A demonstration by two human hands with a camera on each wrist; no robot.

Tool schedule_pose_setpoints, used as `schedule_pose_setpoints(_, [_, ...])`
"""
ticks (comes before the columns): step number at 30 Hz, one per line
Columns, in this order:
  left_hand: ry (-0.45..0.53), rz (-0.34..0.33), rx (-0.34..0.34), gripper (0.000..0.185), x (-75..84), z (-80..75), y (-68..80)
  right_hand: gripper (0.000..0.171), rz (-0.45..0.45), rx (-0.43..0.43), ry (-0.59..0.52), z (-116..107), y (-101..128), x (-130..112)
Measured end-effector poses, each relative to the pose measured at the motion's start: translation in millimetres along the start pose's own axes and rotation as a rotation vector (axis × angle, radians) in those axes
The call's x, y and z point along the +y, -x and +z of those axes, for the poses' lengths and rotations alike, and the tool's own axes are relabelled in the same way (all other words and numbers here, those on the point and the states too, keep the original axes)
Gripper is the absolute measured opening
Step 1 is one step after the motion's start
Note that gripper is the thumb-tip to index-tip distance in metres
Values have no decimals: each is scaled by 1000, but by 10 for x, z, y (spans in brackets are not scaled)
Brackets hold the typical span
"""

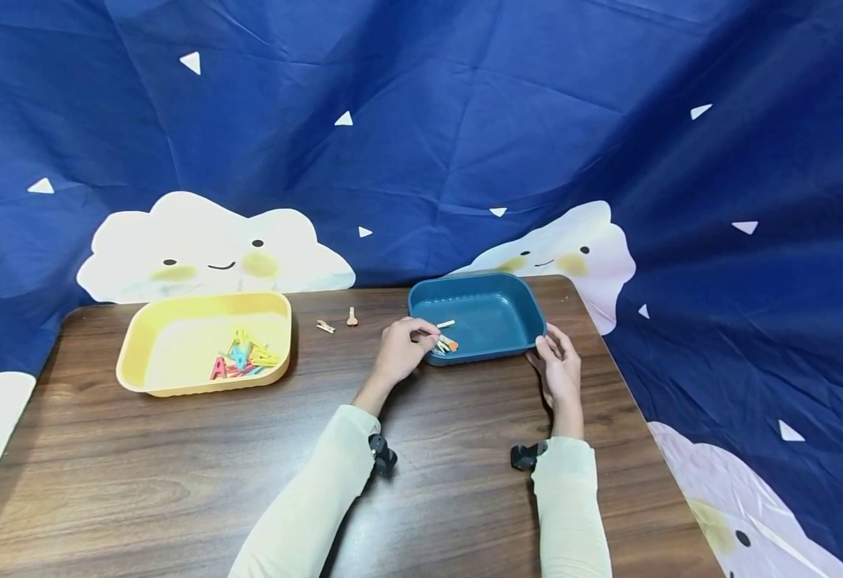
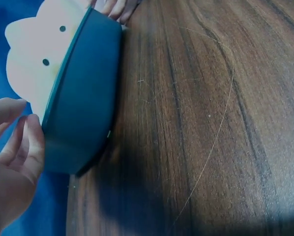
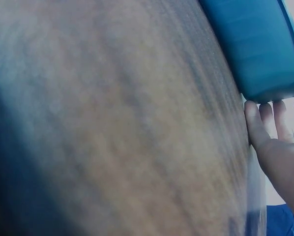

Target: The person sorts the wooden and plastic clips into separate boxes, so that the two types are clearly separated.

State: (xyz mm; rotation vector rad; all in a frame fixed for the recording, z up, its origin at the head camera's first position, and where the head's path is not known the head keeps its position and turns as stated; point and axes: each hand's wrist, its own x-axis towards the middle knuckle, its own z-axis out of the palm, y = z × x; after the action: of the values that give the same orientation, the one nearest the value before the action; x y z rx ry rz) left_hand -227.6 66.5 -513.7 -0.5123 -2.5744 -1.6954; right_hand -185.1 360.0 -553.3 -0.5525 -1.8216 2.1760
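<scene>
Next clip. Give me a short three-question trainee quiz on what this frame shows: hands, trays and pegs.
1. True or false: the left hand is at the near left rim of the blue tray.
2. Which tray holds the larger heap of coloured pegs: A the yellow tray, B the blue tray?
3. What lies on the table between the two trays?

Key
1. True; its fingers reach over the rim by a few pegs.
2. A; the heap lies in its near right corner.
3. Two loose pegs, apart from both trays.

Wood table — 2 trays, pegs
</scene>
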Motion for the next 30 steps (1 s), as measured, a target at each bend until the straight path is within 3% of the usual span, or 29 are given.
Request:
schedule_pose_setpoints(13, [56,-37,17,11,-76,-109,1,47,-15,-2,5,0,12,13])
schedule_pose_setpoints(30, [174,-123,131,16,-202,-356,-21,46,-21,1,15,-4,7,12])
